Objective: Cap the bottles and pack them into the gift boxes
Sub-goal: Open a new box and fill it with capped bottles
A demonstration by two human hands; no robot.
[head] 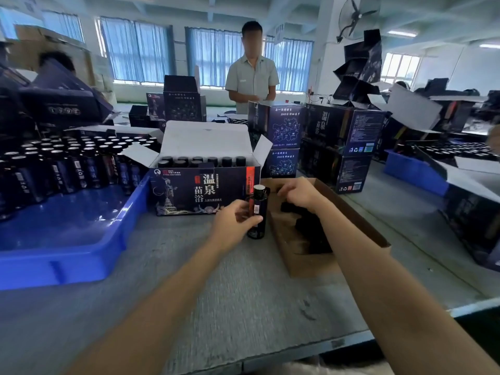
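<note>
At frame centre the left hand [232, 220] grips one upright bottle [258, 212] on the bench [243, 293], just before one open gift box [205, 190] of capped bottles. The right hand [300, 193] curls over dark caps [311, 234] in one brown tray [359, 223]; whether it holds one is unclear. One bottle-crowded blue bin [67, 239] sits left.

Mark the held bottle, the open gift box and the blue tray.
bottle [260, 202]: head view, on its label.
gift box [189, 191]: head view, on its front panel.
blue tray [62, 265]: head view, on its near wall.
</note>
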